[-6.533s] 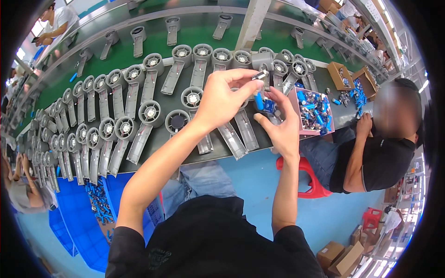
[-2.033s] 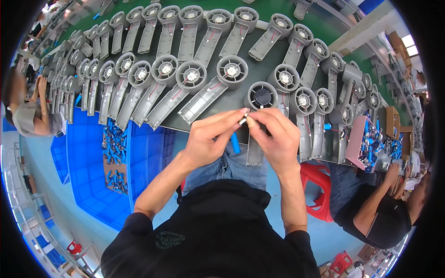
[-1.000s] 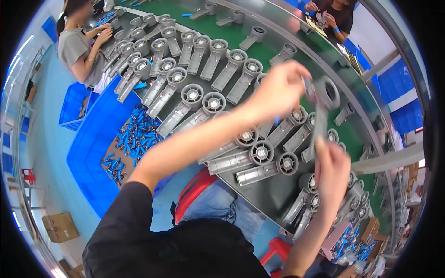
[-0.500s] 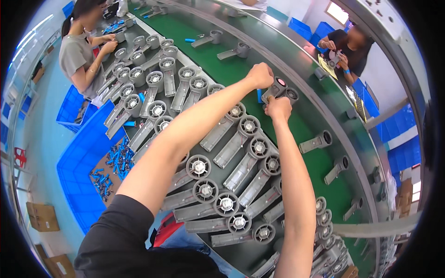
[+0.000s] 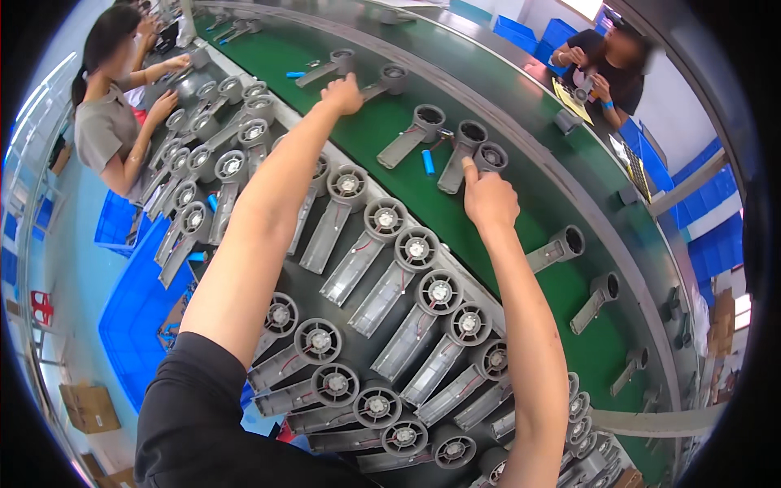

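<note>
My left hand [image 5: 343, 95] reaches far out over the green conveyor belt [image 5: 366, 142]. Its bunched fingers meet the handle end of a grey fan housing [image 5: 394, 78]. My right hand [image 5: 492, 199] is closed, thumb raised, at another grey housing [image 5: 491, 154]; that handle is hidden by the hand. Just left of it lies a second grey housing [image 5: 461, 154], beside the thumb tip. Between my hands rests a third housing [image 5: 407, 142], with a blue cylinder [image 5: 428, 163] and a small wired part [image 5: 443, 137] close by.
Rows of grey housings with silver fan centres [image 5: 416, 249] fill the dark table on my side. More housings [image 5: 557, 248] lie along the belt. A blue bin [image 5: 134, 325] stands at left. One co-worker [image 5: 110, 122] works at left, another [image 5: 606, 73] across the belt.
My left hand has left the housings near my right hand and moved left along the belt to another housing. My right hand stays close by. The view has shifted.
</note>
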